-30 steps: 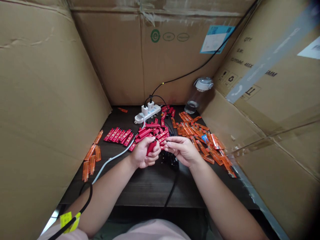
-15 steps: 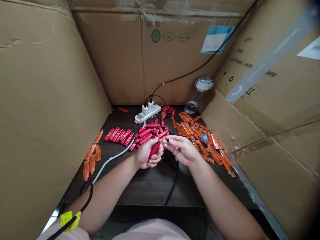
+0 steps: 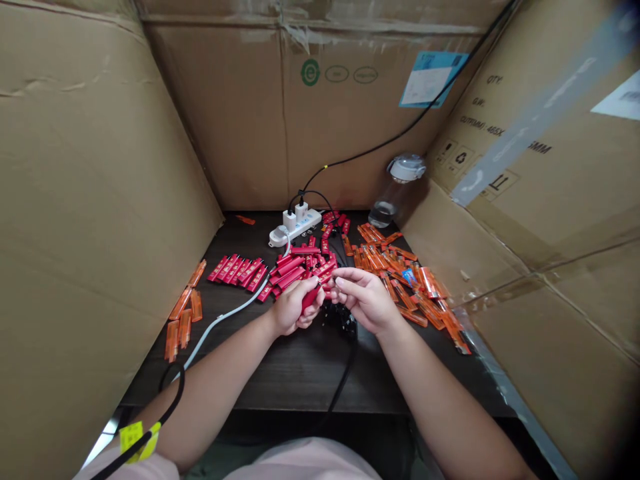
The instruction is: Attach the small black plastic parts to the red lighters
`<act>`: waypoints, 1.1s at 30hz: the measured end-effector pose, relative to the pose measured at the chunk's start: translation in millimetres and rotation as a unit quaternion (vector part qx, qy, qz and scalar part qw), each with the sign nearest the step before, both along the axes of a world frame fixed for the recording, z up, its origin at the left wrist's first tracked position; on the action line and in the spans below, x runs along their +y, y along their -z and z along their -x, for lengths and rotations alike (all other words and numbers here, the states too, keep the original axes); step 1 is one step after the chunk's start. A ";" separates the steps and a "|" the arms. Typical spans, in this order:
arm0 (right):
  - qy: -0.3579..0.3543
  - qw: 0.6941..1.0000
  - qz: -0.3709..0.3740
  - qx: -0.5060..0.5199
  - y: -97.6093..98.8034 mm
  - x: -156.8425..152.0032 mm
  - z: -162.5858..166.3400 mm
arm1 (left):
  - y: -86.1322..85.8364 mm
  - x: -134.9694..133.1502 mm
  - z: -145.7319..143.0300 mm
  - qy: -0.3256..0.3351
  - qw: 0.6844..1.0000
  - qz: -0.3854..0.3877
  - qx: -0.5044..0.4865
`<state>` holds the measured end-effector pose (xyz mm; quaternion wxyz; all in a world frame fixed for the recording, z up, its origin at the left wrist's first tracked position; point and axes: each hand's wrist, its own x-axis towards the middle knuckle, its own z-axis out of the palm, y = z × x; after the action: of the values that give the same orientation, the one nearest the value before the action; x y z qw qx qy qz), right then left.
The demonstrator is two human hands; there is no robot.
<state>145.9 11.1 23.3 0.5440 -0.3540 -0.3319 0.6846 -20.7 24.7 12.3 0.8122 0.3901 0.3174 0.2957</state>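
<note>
My left hand (image 3: 293,308) is closed around a red lighter body (image 3: 311,299), its thumb at the upper end. Close to its right, my right hand (image 3: 369,300) pinches a tiny dark piece (image 3: 334,281) between thumb and fingertips; its exact kind is too small to make out. Just beyond both hands lies a heap of red lighter bodies (image 3: 290,267). A neat row of red lighters with black tops (image 3: 237,271) lies to the left of that heap. Loose small black parts (image 3: 345,319) are partly hidden below my right hand.
Orange transparent lighter parts (image 3: 375,257) are spread on the right, and a few orange pieces (image 3: 185,327) lie at the left. Behind are a white power strip (image 3: 305,225) and a water bottle (image 3: 395,193). A white cable (image 3: 225,317) crosses the dark table (image 3: 280,380). Cardboard walls (image 3: 215,113) surround it.
My left hand has turned slightly, so less of the red lighter shows. The right fingertips have shifted a little, and the dark piece between them is now mostly covered.
</note>
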 end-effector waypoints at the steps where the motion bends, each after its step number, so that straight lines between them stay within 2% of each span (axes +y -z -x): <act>1: 0.007 1.000 -0.005 -0.004 0.5 -0.1 0.3 | -0.2 -0.1 -0.2 -0.002 1.000 -0.004 0.001; 15: -0.031 0.999 0.008 0.014 -0.6 -1.7 -1.8 | -0.1 0.3 1.0 -0.015 1.000 -0.004 0.014; 21: -0.036 0.999 -0.026 -0.010 0.3 -1.8 0.3 | 0.9 1.8 0.4 -0.013 1.000 -0.006 0.010; 26: -0.038 0.993 -0.078 -0.084 1.4 -4.7 3.9 | 2.4 0.8 0.5 -0.006 1.000 -0.012 0.013; 30: -0.030 0.969 -0.146 -0.195 4.2 -6.7 5.7 | 3.4 -0.3 0.4 0.005 1.000 -0.016 0.024; 33: -0.032 0.960 -0.166 -0.222 5.3 -7.1 7.1 | 3.2 -0.4 0.3 0.008 0.999 -0.017 0.035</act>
<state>138.8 3.9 18.0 0.4857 -0.3907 -0.5644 0.5413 -21.0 24.3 9.1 0.7961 0.4169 0.3373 0.2805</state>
